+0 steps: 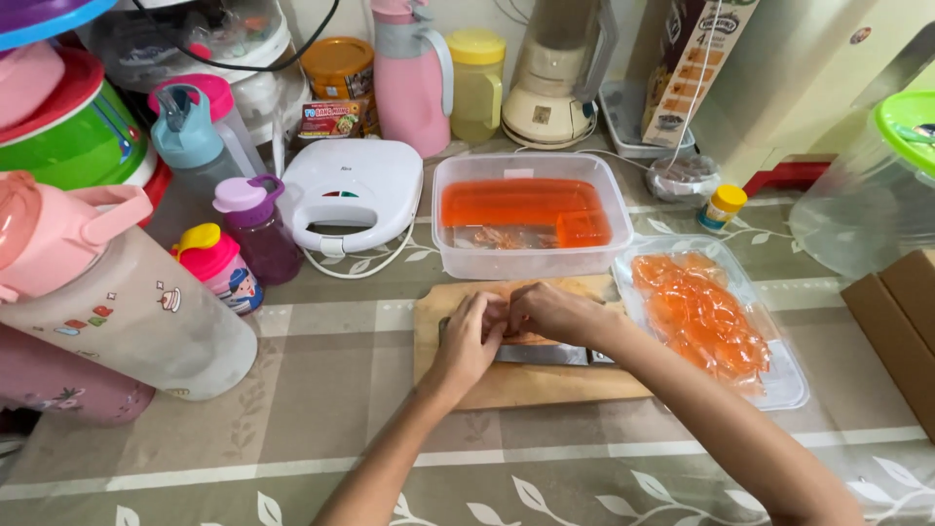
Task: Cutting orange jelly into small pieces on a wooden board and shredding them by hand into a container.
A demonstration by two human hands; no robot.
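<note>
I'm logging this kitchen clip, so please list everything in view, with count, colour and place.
cutting board: 1, wooden, centre
knife: 1, steel blade, flat on board under the hands
tub of jelly: 1, clear, orange block, behind board
tray of jelly pieces: 1, clear, orange, right of board
sandwich maker: 1, white, back left
bottles: several, pink, purple, blue, left
blender: 1, cream, back
tablecloth: 1, olive, leaf print
left hand: on board, touching right
right hand: on board, over knife

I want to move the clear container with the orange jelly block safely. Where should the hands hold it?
Grip the clear container by its two short end walls under the rim, one hand each side: it is wide, open-topped, and should stay level.
</note>
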